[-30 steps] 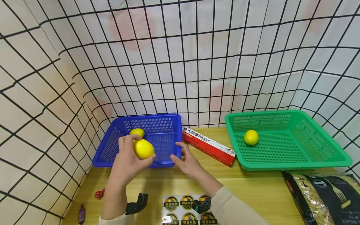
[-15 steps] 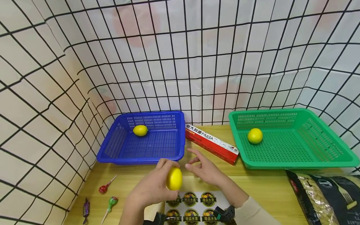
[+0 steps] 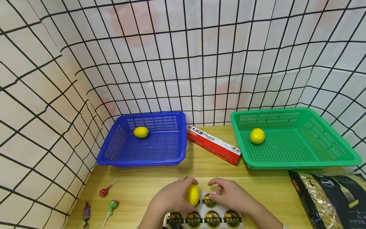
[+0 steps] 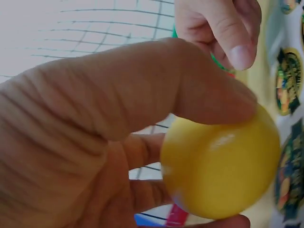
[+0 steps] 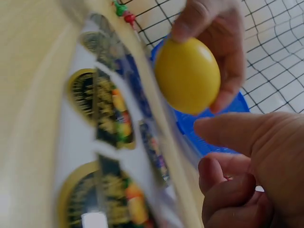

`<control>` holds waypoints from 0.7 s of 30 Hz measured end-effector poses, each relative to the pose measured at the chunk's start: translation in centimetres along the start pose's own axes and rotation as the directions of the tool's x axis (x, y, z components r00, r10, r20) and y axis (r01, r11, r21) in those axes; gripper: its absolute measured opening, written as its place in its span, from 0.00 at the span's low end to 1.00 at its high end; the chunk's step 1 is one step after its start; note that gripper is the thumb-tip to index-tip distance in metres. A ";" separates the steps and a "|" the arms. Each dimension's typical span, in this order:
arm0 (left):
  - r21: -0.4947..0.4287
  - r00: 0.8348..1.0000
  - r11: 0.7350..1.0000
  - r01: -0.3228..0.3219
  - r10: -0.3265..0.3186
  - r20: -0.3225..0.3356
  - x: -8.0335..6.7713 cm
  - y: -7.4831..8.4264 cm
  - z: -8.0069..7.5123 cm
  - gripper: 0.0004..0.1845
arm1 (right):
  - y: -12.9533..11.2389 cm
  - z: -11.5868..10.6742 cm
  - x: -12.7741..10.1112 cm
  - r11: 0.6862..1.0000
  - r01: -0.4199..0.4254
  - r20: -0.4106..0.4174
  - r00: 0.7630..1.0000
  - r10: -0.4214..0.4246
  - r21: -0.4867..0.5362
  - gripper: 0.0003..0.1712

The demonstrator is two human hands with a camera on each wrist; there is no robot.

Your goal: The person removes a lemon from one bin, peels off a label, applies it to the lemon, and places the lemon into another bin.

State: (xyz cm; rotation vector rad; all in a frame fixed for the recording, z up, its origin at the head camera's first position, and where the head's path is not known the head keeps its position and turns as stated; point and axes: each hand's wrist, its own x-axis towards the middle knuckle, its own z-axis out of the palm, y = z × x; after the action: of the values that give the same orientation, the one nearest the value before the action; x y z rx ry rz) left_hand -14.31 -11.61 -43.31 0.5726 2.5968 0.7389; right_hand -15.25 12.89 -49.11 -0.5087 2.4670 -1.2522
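Observation:
My left hand (image 3: 173, 196) grips a yellow lemon (image 3: 193, 194) over the sheet of round fruit stickers (image 3: 204, 212). In the left wrist view, thumb and fingers wrap round the smooth lemon (image 4: 221, 166). Facing it across a small gap is my right hand (image 3: 233, 195), loosely bent and holding nothing, over the right part of the sheet. The right wrist view has its thumb pointing toward the lemon (image 5: 187, 76), with the sticker sheet (image 5: 71, 137) below.
A blue basket (image 3: 141, 163) with one lemon (image 3: 141, 132) stands back left. To the right, a green basket (image 3: 303, 164) holds a round yellow fruit (image 3: 257, 136). Between them lies a pasta box (image 3: 213, 144). Lollipops (image 3: 113, 205), a wrapped candy (image 3: 86, 214) and a pasta bag (image 3: 328, 197) lie nearer.
My left hand has carried the lemon from over the blue basket down and right, to the sticker sheet. My right hand has left the blue basket's edge and come nearer the sheet.

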 end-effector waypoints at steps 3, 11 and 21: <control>0.014 1.000 1.000 -0.016 0.016 -0.014 1.1 0.1 0.6 0.39 | 0.4 0.3 -0.7 0.996 -0.023 -0.016 1.000 0.021 -0.087 0.23; 0.011 0.989 0.995 -0.101 0.102 -0.106 4.7 0.0 2.9 0.43 | 1.1 1.3 -1.5 0.979 -0.016 -0.066 0.998 0.003 -0.202 0.17; -0.117 0.956 0.976 -0.182 0.148 -0.253 7.9 -1.0 6.2 0.44 | 1.3 1.6 -1.2 0.960 -0.020 -0.096 0.995 -0.007 -0.279 0.11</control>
State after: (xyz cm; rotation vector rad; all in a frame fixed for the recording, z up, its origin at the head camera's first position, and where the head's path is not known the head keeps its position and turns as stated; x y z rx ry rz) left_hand -18.39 -6.07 -50.70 0.7021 2.7114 1.0983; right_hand -13.66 13.03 -50.98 -0.5196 2.7426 -0.9479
